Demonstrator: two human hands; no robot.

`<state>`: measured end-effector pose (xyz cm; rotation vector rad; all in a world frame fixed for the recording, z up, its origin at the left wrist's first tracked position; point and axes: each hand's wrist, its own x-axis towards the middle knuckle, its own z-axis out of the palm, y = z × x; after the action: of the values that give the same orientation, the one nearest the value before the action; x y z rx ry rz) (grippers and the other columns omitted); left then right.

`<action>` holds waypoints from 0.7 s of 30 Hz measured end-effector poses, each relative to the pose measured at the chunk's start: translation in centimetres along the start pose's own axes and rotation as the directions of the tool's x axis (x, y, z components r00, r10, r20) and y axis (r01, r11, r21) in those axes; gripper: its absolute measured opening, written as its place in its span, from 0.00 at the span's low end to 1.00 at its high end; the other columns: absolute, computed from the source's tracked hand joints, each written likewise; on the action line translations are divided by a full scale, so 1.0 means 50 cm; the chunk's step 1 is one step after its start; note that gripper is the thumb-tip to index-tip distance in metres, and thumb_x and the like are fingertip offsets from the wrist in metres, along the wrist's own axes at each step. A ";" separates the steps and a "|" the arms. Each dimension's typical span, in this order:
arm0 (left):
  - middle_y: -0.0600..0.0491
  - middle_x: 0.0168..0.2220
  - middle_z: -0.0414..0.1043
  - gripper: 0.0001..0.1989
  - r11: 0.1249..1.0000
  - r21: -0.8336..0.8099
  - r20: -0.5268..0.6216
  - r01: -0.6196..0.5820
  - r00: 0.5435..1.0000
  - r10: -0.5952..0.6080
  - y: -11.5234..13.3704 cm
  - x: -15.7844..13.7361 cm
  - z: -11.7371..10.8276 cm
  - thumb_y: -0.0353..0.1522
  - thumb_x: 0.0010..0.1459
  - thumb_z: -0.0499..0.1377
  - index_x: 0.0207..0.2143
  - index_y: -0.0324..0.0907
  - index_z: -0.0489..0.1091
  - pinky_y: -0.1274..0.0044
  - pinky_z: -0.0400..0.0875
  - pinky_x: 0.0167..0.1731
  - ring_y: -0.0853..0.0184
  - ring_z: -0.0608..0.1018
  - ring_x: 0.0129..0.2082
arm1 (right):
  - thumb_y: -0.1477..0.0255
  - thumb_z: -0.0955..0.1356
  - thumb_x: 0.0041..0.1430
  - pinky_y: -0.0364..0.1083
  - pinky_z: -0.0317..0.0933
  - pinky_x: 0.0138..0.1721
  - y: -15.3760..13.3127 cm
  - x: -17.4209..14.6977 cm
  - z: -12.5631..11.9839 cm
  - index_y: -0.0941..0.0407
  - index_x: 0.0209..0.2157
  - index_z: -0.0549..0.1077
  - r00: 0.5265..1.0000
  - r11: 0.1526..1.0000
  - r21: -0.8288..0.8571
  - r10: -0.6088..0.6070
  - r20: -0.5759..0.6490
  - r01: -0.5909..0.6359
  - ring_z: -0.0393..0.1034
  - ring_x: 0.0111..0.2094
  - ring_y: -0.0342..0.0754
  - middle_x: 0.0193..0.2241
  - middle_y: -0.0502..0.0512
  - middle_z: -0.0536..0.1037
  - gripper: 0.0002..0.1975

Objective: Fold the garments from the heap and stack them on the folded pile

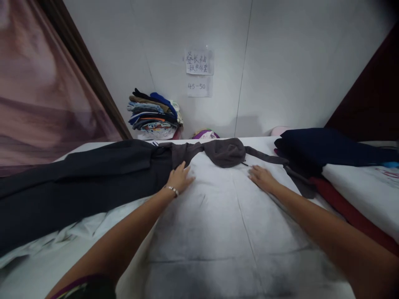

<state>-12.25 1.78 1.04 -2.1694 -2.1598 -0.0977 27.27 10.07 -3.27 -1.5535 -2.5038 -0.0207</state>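
Note:
A white and dark grey hooded jacket [224, 216] lies spread out on a table, its front seam running down the middle. The dark grey hood [226, 151] rests at the far end. My left hand [181, 177] lies with fingers spread on the jacket's left shoulder, where grey meets white; a bracelet [172, 190] circles the wrist. On the right shoulder, below a grey sleeve [264, 156], my right hand [262, 178] rests flat with its fingers stretched out. Neither hand holds anything.
Dark clothing [102, 178] covers the left side. Folded navy garments [330, 145], a white garment [364, 191] and a dark red one [349, 207] are piled at right. By the wall stands a stack of folded clothes [154, 114], with paper signs [200, 62] above.

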 end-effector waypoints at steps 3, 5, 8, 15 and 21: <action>0.41 0.66 0.49 0.30 0.994 -0.068 0.139 -0.086 0.986 0.094 0.019 -0.117 0.009 0.45 0.61 0.51 0.61 0.40 0.59 0.60 0.52 0.59 0.54 0.55 0.65 | 0.61 0.60 0.63 0.61 0.52 0.58 0.027 -0.104 -0.003 0.55 0.52 0.71 0.997 0.994 0.077 -0.075 -0.009 0.076 0.55 0.61 0.61 0.58 0.63 0.66 0.22; 0.40 0.65 0.51 0.30 0.990 -0.093 0.183 -0.102 0.976 0.118 0.015 -0.193 0.014 0.45 0.61 0.50 0.61 0.39 0.59 0.60 0.51 0.60 0.53 0.55 0.65 | 0.60 0.60 0.62 0.61 0.50 0.60 0.042 -0.180 -0.013 0.56 0.52 0.72 0.994 0.987 0.117 -0.102 -0.040 0.106 0.53 0.62 0.60 0.59 0.63 0.66 0.22; 0.42 0.64 0.54 0.30 0.991 -0.112 0.160 -0.077 0.983 0.095 -0.014 -0.294 0.021 0.45 0.61 0.48 0.61 0.39 0.59 0.57 0.51 0.60 0.53 0.56 0.65 | 0.59 0.60 0.62 0.60 0.50 0.61 0.053 -0.303 -0.032 0.57 0.53 0.72 0.999 0.975 0.222 0.012 -0.041 -0.003 0.53 0.63 0.59 0.60 0.63 0.65 0.24; 0.38 0.59 0.63 0.34 0.964 -0.216 0.020 0.156 0.988 -0.155 -0.051 -0.466 0.014 0.48 0.56 0.48 0.56 0.33 0.64 0.62 0.62 0.55 0.51 0.66 0.59 | 0.54 0.62 0.58 0.53 0.54 0.61 0.045 -0.520 -0.068 0.55 0.53 0.72 0.905 0.794 0.495 0.425 -0.034 -0.354 0.60 0.60 0.55 0.59 0.57 0.67 0.27; 0.38 0.48 0.72 0.37 0.794 -0.397 0.153 0.461 0.886 -0.438 0.016 -0.498 -0.031 0.47 0.55 0.50 0.61 0.32 0.56 0.67 0.70 0.44 0.54 0.78 0.43 | 0.55 0.66 0.51 0.46 0.69 0.32 0.008 -0.547 -0.093 0.56 0.56 0.69 0.778 0.613 0.594 0.627 0.037 -0.522 0.73 0.31 0.48 0.44 0.58 0.78 0.33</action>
<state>-11.53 -23.18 0.08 -1.7729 -2.8707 -0.5994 40.14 -14.53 -3.43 -1.8674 -1.5260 0.6134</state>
